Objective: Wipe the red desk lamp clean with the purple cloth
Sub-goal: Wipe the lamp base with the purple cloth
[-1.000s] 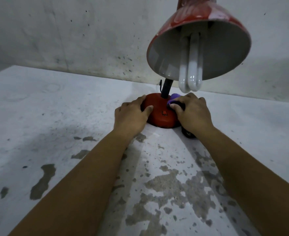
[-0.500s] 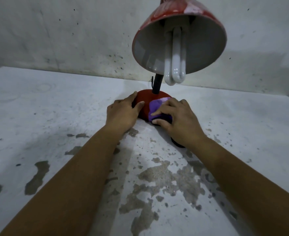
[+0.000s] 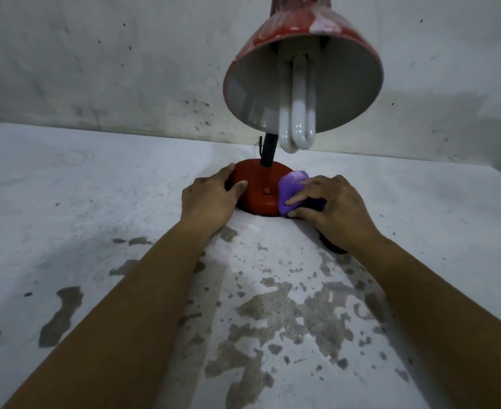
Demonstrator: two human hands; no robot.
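Observation:
The red desk lamp stands on a worn white table (image 3: 96,208). Its round red base (image 3: 258,184) carries a black neck (image 3: 268,149), and the red shade (image 3: 302,33) with a white coiled bulb (image 3: 298,113) hangs over it. My left hand (image 3: 211,199) grips the left side of the base, thumb on top. My right hand (image 3: 335,208) holds the bunched purple cloth (image 3: 290,187) and presses it against the right front of the base. A small red switch (image 3: 267,191) shows on the base between my hands.
A stained grey wall (image 3: 125,69) rises just behind the lamp. The table's paint is flaked off in patches (image 3: 287,314) near me. A dark object (image 3: 335,247) lies partly hidden under my right wrist.
My right hand has slid the cloth from the top of the base, across its front, out to the right side. My left hand stays on the base.

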